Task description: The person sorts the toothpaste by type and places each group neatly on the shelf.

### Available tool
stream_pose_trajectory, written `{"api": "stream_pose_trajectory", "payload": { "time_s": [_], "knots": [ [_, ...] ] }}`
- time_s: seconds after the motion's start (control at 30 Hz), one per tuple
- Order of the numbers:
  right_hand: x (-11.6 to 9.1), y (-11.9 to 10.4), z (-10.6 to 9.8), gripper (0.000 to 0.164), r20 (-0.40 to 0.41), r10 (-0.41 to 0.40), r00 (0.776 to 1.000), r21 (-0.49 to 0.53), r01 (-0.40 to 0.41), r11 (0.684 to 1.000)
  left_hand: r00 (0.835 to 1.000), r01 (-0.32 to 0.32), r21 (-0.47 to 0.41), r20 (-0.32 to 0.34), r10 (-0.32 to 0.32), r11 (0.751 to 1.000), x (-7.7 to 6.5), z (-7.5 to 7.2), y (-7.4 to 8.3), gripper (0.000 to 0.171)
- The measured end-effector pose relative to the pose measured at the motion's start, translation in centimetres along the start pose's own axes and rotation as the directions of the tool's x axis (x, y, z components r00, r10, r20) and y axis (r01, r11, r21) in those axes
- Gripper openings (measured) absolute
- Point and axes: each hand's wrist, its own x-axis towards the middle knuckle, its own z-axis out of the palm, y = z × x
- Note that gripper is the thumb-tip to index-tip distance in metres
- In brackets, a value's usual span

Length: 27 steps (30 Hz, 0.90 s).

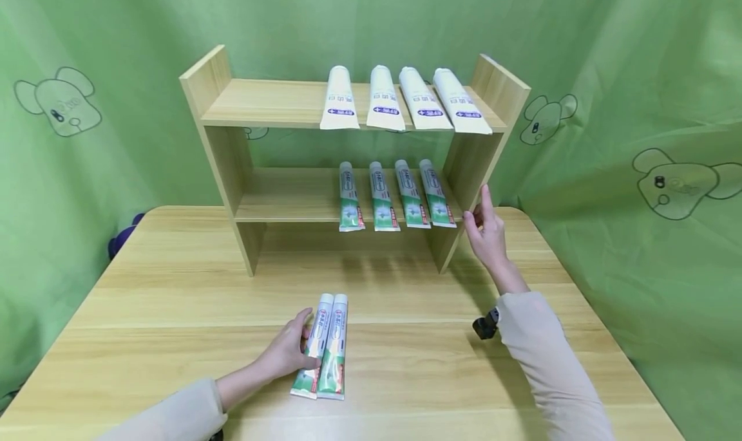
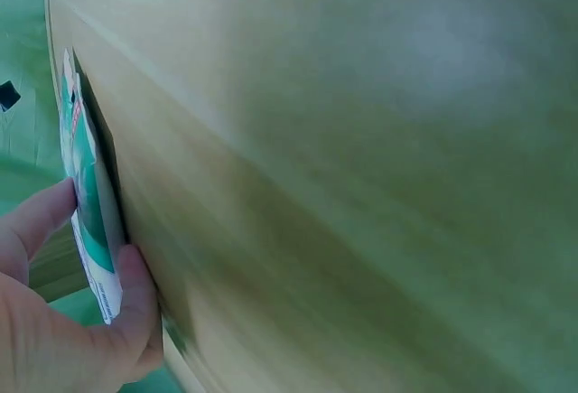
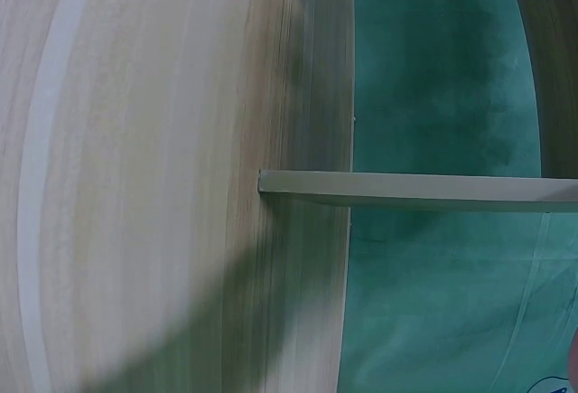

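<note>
Two toothpaste tubes [image 1: 334, 347] in white and green lie side by side on the table. My left hand [image 1: 288, 347] holds the left one of the pair [image 1: 320, 328], fingers along its outer side and thumb over its lower part. In the left wrist view, finger and thumb touch the tube [image 2: 93, 203]. At the right, my right hand [image 1: 487, 235] holds the front edge of the side panel of a wooden shelf [image 1: 278, 203]. Its thumb rests at the edge; some fingers are hidden. The right wrist view barely shows that hand.
Several white tubes [image 1: 382, 100] lie on the upper board, toward its right half. On the middle board lie several green-and-white toothpaste tubes [image 1: 379, 196], flat ends past the front edge. Green curtains [image 1: 649, 235] surround the wooden table [image 1: 145, 312].
</note>
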Motion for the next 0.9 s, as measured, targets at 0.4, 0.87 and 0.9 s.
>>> {"api": "stream_pose_trajectory", "payload": {
  "time_s": [0.4,0.87,0.9],
  "knots": [
    [0.4,-1.1,0.2,0.091,-0.023,-0.015,1.000,-0.034,0.014,0.999,1.000,0.008,0.023,0.014,-0.009,1.000,-0.2,0.1,0.1,0.084],
    [-0.1,0.1,0.2,0.089,-0.010,0.007,1.000,-0.033,-0.007,0.999,0.996,0.030,0.087,0.079,-0.037,0.996,-1.2,-0.3,0.6,0.095],
    [-0.2,0.2,0.2,0.088,-0.008,0.007,1.000,-0.031,-0.008,0.999,0.996,0.031,0.080,0.083,-0.037,0.996,-1.2,-0.4,0.6,0.095]
  ]
}}
